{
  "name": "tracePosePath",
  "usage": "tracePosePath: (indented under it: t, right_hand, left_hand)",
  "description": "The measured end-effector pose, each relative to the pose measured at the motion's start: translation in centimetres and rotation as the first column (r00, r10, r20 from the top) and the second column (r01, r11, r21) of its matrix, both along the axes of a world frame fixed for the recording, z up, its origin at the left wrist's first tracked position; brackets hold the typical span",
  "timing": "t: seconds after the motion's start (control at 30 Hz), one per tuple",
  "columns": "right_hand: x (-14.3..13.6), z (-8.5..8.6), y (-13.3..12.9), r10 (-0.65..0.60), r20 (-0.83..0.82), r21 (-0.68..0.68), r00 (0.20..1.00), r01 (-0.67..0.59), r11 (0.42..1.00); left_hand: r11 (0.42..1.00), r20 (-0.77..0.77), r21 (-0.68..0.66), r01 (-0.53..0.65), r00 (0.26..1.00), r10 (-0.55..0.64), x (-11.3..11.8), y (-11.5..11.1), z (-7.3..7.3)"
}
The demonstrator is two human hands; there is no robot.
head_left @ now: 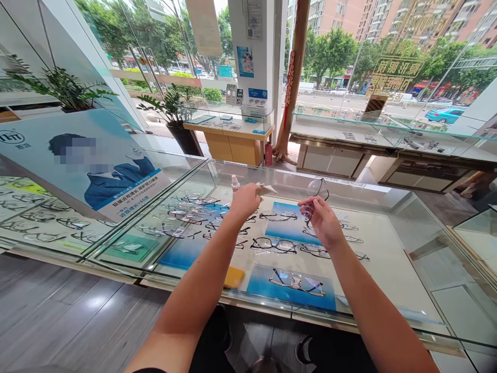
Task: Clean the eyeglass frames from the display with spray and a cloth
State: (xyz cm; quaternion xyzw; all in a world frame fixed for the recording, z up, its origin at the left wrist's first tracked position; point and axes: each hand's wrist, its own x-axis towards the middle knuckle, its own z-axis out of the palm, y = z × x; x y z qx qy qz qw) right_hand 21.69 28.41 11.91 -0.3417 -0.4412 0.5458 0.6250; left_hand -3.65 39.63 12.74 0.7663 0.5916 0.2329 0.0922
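Note:
My left hand (246,201) is closed over the counter with a pale cloth (267,190) sticking out past its fingers. Right beside it is a small white bottle (235,183); I cannot tell whether the hand touches it. My right hand (326,221) pinches a pair of eyeglasses (319,189), held tilted above the glass top. Beneath both hands, inside the glass display case (388,269), lie several more eyeglass frames, among them a dark pair (274,245) and a pair on a blue card (297,281).
A slanted poster board (77,171) stands on the case at my left. Farther off are a potted plant (182,122), a second display case (229,124), a red fire extinguisher (268,154) and a tree-trunk post (293,77). Large windows face the street.

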Motion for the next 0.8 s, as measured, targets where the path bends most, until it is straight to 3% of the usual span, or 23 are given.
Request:
tracePosePath:
  t: [0.1, 0.2, 0.3, 0.4, 0.47, 0.53, 0.7, 0.8]
  right_hand:
    - [0.1, -0.2, 0.1, 0.005, -0.001, 0.005, 1.000, -0.005, 1.000]
    - [0.0, -0.1, 0.1, 0.013, -0.015, 0.012, 1.000, -0.013, 1.000]
    - [-0.1, 0.0, 0.0, 0.016, -0.012, 0.017, 1.000, -0.015, 1.000]
    - [-0.1, 0.1, -0.1, 0.015, 0.000, 0.012, 1.000, -0.015, 1.000]
    - [-0.1, 0.2, -0.1, 0.013, 0.001, 0.014, 1.000, -0.013, 1.000]
    - [-0.1, 0.2, -0.1, 0.014, 0.000, 0.019, 1.000, -0.014, 1.000]
    - [-0.2, 0.3, -0.1, 0.022, 0.002, 0.032, 1.000, -0.022, 0.999]
    - [-0.3, 0.3, -0.2, 0.034, 0.001, 0.035, 0.999, -0.034, 0.999]
  left_hand:
    - [0.988, 0.259, 0.138, 0.062, 0.961, -0.097, -0.1, 0.2, 0.1]
    - [0.981, 0.460, 0.185, 0.054, 0.878, -0.135, 0.1, 0.3, 0.2]
    - [0.988, 0.691, 0.120, 0.096, 0.706, -0.153, 0.5, 0.0, 0.6]
    - [0.966, 0.870, 0.030, 0.256, 0.470, -0.152, 1.1, -0.7, 1.3]
    - [0.930, 0.921, 0.025, 0.367, 0.353, -0.164, 1.4, -1.2, 1.7]
    - [0.896, 0.943, 0.034, 0.443, 0.283, -0.176, 1.8, -1.7, 2.1]
    - [0.816, 0.974, 0.016, 0.578, 0.175, -0.143, 2.3, -2.5, 2.6]
    - [0.777, 0.984, -0.030, 0.629, 0.155, -0.088, 2.4, -2.7, 2.7]
